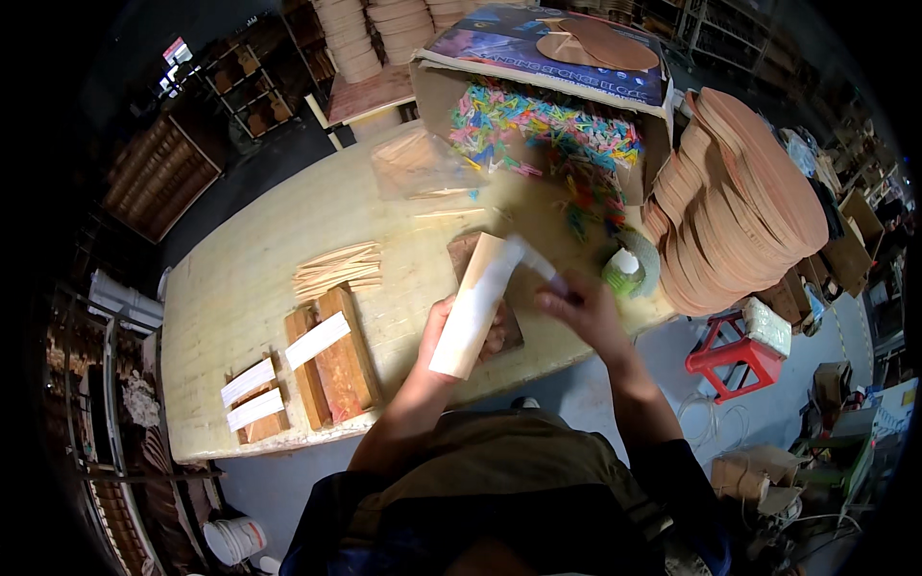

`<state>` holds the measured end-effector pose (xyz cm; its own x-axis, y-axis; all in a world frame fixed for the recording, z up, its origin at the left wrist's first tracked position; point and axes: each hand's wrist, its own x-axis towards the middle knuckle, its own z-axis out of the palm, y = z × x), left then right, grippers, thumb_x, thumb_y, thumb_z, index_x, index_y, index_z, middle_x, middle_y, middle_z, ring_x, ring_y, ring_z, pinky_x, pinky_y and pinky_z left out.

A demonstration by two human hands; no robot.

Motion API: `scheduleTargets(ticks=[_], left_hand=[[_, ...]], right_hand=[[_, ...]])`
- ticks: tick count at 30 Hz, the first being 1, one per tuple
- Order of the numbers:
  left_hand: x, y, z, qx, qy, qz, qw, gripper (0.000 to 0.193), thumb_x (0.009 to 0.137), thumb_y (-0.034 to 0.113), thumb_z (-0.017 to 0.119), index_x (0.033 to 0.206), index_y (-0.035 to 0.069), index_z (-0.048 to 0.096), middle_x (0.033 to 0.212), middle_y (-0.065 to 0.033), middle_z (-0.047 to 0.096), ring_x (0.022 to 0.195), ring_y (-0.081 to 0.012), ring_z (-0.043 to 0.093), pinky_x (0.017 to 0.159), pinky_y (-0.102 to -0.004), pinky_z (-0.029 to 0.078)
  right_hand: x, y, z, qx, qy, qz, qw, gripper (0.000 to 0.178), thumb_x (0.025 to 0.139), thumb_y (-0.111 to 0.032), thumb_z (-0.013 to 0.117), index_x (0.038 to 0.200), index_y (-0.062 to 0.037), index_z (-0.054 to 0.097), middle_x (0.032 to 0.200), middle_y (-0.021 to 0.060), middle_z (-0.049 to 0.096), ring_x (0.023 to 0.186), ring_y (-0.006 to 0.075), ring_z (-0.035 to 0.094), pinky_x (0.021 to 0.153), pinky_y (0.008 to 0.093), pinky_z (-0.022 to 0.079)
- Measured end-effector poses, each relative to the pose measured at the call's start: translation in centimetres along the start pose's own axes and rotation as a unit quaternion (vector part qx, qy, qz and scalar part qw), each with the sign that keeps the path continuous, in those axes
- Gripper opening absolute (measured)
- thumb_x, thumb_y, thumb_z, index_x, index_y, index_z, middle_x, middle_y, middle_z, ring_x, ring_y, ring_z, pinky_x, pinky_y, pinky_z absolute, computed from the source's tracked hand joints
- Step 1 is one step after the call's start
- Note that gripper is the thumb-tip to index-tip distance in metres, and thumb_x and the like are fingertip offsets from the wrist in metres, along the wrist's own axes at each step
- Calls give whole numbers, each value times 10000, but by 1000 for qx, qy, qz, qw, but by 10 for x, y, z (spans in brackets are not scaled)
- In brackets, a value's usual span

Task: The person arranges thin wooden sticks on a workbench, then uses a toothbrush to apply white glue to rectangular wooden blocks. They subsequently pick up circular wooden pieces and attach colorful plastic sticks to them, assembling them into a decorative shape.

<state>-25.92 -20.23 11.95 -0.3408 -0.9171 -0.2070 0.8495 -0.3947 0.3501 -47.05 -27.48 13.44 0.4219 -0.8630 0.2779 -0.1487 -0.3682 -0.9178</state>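
My left hand [437, 336] grips a pale, flat wooden piece [471, 317] from below, its fingers wrapped round the sides. A whitish wet-looking layer covers much of the piece's top face. My right hand [588, 312] is closed on a white tool [536, 257], smeared by motion; its tip meets the far end of the piece, and its kind is unclear. Beneath the held piece, a dark block [465, 250] lies partly hidden on the table. To the left rests a wooden block [336, 370] with a white strip [318, 339] across it. A smaller block [272, 422] carries two white strips [255, 407].
Thin wooden sticks [336, 269] lie in a pile on the table [221, 298]. Colourful small clips [547, 120] spill from a cardboard box [663, 115]. A tape roll [645, 261] stands near stacked curved wooden plates [740, 202]. A red stool [720, 360] is at right.
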Motion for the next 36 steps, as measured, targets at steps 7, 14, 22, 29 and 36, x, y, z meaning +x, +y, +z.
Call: scheduleTargets(ticks=[7, 14, 22, 29, 36], left_hand=[[-7, -9, 4, 113, -25, -24, 993, 467, 804, 403, 513, 1041, 2, 537, 832, -89, 514, 670, -186, 478, 521, -258, 396], [-11, -15, -5, 102, -7, -36, 994, 480, 793, 386, 514, 1075, -1, 535, 858, -85, 521, 693, -183, 486, 546, -258, 399], [-12, -23, -6, 96, -19, -87, 991, 562, 816, 427, 488, 1165, -13, 524, 932, -96, 554, 752, -187, 515, 589, -257, 425], [8, 25, -25, -98, -238, 95, 962, 584, 838, 442, 525, 1189, -24, 498, 1088, -151, 536, 898, -224, 537, 717, -293, 491], [4, 21, -3, -44, -82, 194, 977, 610, 824, 499, 541, 1185, 8, 506, 986, -79, 479, 850, -204, 481, 703, -296, 463]], right_hand=[[29, -8, 3, 282, -57, 168, 943, 225, 904, -268, 657, 848, -49, 660, 615, -63, 474, 508, 19, 378, 450, 195, 238], [29, 7, 6, 325, -77, 169, 927, 194, 887, -221, 676, 899, -28, 676, 657, -27, 542, 514, 26, 423, 450, 195, 277], [44, -3, 5, 221, -103, 113, 963, 280, 855, -256, 710, 981, -7, 698, 695, -27, 606, 527, 25, 438, 485, 215, 326], [32, -9, 17, 199, 57, 215, 954, 235, 858, -256, 696, 943, -38, 703, 557, -69, 468, 477, 18, 362, 430, 216, 242], [-14, -35, 78, 339, -203, 279, 875, 244, 839, -251, 715, 733, -37, 660, 515, -64, 425, 445, 32, 308, 432, 238, 206]])
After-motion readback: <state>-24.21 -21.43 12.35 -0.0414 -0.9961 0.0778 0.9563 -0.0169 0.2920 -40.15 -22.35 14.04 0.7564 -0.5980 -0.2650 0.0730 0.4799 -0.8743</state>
